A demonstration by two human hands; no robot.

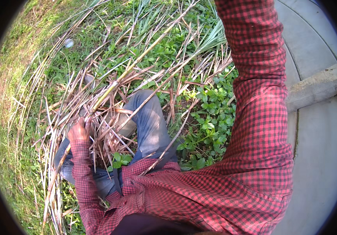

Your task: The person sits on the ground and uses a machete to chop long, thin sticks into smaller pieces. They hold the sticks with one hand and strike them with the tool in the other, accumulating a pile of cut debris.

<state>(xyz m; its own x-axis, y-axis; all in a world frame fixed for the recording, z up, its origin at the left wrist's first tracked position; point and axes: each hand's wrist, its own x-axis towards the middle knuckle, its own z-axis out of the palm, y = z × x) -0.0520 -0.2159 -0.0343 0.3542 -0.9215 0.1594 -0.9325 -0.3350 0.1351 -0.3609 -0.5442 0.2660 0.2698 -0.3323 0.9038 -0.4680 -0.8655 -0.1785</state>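
My left hand (78, 131) is closed around a long, jointed cane stalk (108, 92), yellow-green with a pale coating at its joints. The stalk slants from beside my left forearm up toward the top of the view, to the right. Dry brown strips of leaf (106, 135) lie in a loose heap between my bent legs, just right of that hand. My right arm (256, 78), in a red checked sleeve, stretches straight up past the upper edge, so its hand is out of sight.
Many dry stalks (59, 172) lie along my left side. Long green leaves (213, 39) spread at the far middle, with low leafy plants (209, 129) below them. On the right, a wooden post (317, 86) lies across a grey slab surface (321, 156). A clear round object (68, 43) rests in the grass.
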